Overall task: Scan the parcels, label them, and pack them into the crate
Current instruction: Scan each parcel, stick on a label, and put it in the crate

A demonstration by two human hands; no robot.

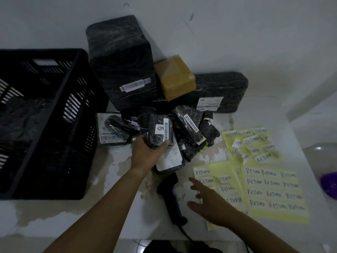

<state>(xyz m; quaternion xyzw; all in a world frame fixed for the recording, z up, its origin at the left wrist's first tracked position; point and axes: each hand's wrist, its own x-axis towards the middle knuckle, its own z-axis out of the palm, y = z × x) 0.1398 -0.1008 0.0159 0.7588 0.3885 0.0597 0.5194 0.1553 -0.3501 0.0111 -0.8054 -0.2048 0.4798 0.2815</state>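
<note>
My left hand (145, 154) grips a small black-wrapped parcel (160, 131) that bears a barcode and a white tag marked "B", held over the heap of small black parcels (189, 126). My right hand (209, 203) hovers open, fingers spread, just right of the black handheld scanner (170, 196) lying on the table. Yellow sheets of "RETURN" labels (273, 194) lie right of that hand. The black slatted crate (45, 121) stands at the left with dark wrapped goods inside.
A tall black-wrapped box (120, 66) with a barcode, a brown taped box (175, 77) and a long black parcel (218, 92) stand against the white wall. A further label sheet (253, 143) lies behind the others. A purple object (328, 183) sits at the right edge.
</note>
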